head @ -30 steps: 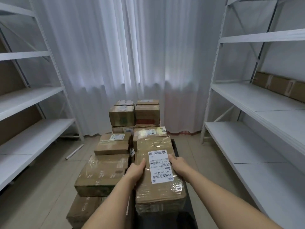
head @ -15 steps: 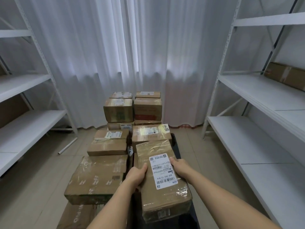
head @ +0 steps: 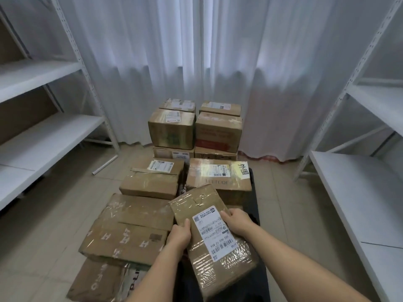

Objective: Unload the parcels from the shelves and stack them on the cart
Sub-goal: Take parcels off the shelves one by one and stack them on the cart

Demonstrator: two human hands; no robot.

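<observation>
Head view: both hands are holding one taped parcel over the black cart. Left hand is gripping its left long edge, thumb on top beside the white label. Right hand is gripping the right edge near the far end, fingers curled over the top. Parcel is sitting skewed, far end pointing up-left, near end low-right (can't tell whether it's resting on the cart deck or being carried just above it).

Just beyond it, a box with a handwritten white tag is lying on the cart. To its left, another labelled box is sitting on a wide flat box, which is itself lying over more parcels at the bottom-left edge. Further back, a four-box stack is standing against the white curtain, two boxes wide, on flatter boxes below.

White shelves are running down both sides: left rack, right rack. A pale tube is lying on the tiled floor near the left rack's foot.
</observation>
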